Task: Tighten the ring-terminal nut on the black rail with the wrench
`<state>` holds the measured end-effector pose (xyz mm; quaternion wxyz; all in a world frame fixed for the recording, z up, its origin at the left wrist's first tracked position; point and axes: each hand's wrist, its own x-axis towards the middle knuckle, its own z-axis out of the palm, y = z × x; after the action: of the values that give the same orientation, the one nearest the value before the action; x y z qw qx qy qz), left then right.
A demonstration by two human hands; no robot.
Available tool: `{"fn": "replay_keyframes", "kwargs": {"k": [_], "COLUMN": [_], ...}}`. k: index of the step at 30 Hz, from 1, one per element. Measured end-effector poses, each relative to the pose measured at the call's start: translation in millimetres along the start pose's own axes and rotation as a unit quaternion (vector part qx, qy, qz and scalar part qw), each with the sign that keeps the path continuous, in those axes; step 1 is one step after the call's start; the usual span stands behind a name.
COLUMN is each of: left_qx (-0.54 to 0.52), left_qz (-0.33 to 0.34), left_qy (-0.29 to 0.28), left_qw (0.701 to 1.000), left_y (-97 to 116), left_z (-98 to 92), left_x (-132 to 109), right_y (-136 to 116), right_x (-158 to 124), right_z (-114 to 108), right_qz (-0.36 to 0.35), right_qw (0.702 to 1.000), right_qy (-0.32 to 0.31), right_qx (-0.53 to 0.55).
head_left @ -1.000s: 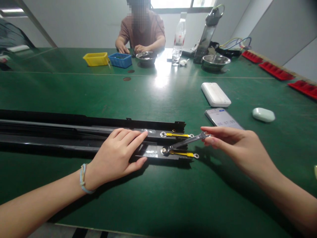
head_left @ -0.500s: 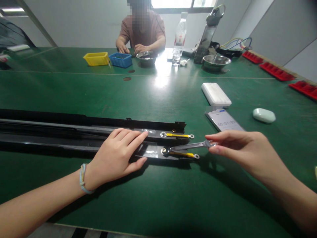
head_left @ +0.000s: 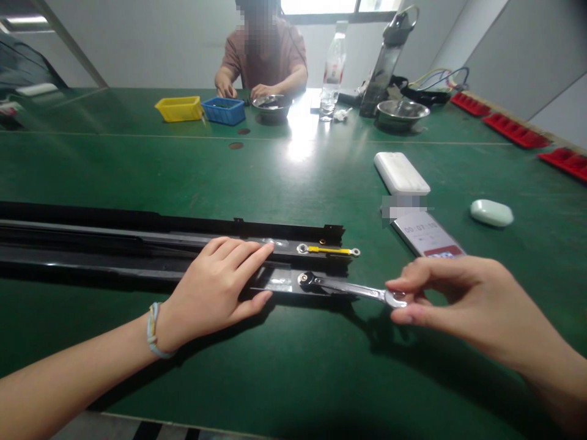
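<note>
A long black rail (head_left: 137, 244) lies across the green table (head_left: 293, 366) from the left edge to the middle. My left hand (head_left: 215, 287) rests flat on its right part, fingers stretched out. My right hand (head_left: 463, 299) pinches the outer end of a small steel wrench (head_left: 348, 287). The wrench's other end sits on a nut (head_left: 305, 280) at the rail's near right end. A yellow-sleeved wire lug (head_left: 328, 250) is fixed on the rail just behind the wrench.
A phone (head_left: 426, 235), a white power bank (head_left: 401, 173) and a white case (head_left: 491, 212) lie to the right. Across the table a person's hands (head_left: 261, 90) are at a metal bowl (head_left: 271, 105), beside yellow and blue bins (head_left: 202, 109), a water bottle (head_left: 332, 67) and red trays (head_left: 516, 129).
My right hand has swung the wrench's free end toward me, pivoting on the nut. It now covers the near yellow lug. My left hand has stayed put.
</note>
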<state>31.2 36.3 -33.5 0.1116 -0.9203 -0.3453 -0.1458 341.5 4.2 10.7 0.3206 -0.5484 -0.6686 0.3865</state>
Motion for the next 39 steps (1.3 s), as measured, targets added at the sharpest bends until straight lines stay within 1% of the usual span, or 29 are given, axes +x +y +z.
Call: {"fn": "replay_keyframes", "kwargs": {"k": [6,9,13,20,26,32,39], "left_qx": [-0.002,-0.001,0.001,0.001,-0.001,-0.002,-0.003], "left_qz": [-0.001,0.001,-0.001,-0.003,-0.001,-0.001,-0.002], "left_qy": [0.002,0.001,0.0,0.0,-0.003,-0.003,-0.004], "left_qw": [1.0,1.0,1.0,1.0,1.0,1.0,1.0], "left_y": [0,0,1,2,3,3,2], "left_z": [-0.1,-0.3,-1.5,-5.2,-8.4,-10.1,-6.2], "left_x": [2,1,-1,-3,-3,-4,-2], "right_y": [1,5,8,10,5,5,6], "right_x": [0,2,6,10,13,12,10], "right_z": [-1,-2,-2,2,7,5,2], "right_qz": [0.0,0.0,0.019,0.042,0.054,0.078,0.081], "right_qw": [1.0,0.999,0.998,0.996,0.994,0.993,0.993], "right_qy": [-0.001,0.016,0.039,0.076,0.095,0.08,0.052], "right_qx": [-0.016,-0.032,-0.041,-0.007,0.025,0.043,0.062]}}
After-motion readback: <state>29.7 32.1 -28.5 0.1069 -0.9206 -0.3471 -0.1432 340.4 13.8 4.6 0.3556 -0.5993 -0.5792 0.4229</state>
